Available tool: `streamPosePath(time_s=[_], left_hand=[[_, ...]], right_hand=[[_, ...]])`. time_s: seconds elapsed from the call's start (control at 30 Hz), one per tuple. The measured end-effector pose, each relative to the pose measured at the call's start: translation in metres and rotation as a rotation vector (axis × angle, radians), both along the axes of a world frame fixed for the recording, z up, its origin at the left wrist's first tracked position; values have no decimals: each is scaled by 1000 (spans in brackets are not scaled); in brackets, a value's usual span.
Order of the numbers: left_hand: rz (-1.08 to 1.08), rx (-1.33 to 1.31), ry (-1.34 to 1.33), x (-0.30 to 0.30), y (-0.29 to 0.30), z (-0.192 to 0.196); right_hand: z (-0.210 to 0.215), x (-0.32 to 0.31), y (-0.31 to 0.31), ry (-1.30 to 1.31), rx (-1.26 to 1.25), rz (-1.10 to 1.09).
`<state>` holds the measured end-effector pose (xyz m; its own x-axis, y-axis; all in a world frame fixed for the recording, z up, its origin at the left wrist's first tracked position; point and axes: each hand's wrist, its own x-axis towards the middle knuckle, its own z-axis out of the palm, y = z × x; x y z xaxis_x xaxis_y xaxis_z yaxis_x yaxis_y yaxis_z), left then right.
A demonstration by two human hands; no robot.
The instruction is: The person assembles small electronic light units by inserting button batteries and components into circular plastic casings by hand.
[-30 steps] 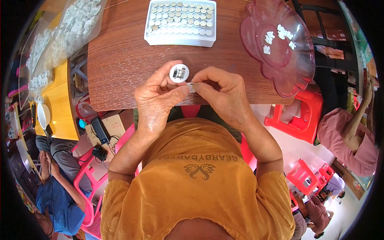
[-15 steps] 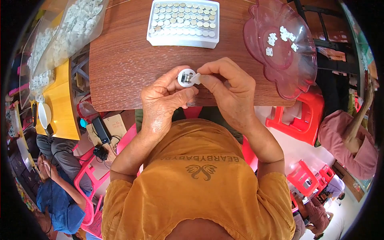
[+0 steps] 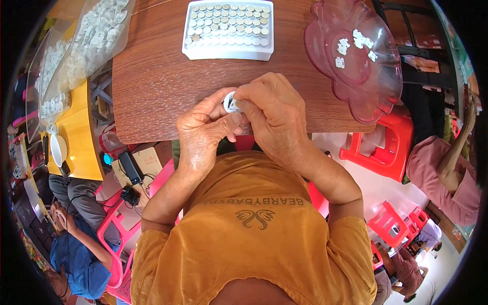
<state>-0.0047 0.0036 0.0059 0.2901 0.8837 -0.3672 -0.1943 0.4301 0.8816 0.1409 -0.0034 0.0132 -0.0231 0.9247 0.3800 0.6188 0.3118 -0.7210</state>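
Observation:
My left hand [image 3: 201, 127] is closed round the edge of a small round white plastic casing [image 3: 229, 100], held just above the table's near edge. A dark gap shows in the casing's face. Thumb and index finger of my right hand [image 3: 272, 112] are pinched together over the casing's right side, at the small white plastic piece they hold. My fingers hide most of that piece and part of the casing.
A white tray [image 3: 229, 53] with rows of coin-like round cells stands on the brown table [image 3: 152, 91]. At right, a clear reddish scalloped dish [image 3: 315, 46] holds several small white parts. Bags of clear plastic pieces [image 3: 99, 38] lie left. A red stool [image 3: 376, 157] stands by the table.
My right hand has moved left and in over the casing, bringing the small white piece onto it. The metal parts seen inside the casing are now mostly covered.

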Motion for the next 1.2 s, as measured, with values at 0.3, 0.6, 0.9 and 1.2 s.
streamPosePath(time_s=[0.3,0.6,0.9,1.2], left_hand=[[15,-24,-51,-1,-1,-5],[11,5,-107,-3,-2,-8],[68,-36,-165,-2,-7,-5],[126,27,-106,-4,-7,-2]], right_hand=[[-8,-3,-2,-18,75,1],[-16,-7,-5,-16,214,-66],[-20,-11,-12,60,195,-160],[-18,-14,-17,502,-167,-89]])
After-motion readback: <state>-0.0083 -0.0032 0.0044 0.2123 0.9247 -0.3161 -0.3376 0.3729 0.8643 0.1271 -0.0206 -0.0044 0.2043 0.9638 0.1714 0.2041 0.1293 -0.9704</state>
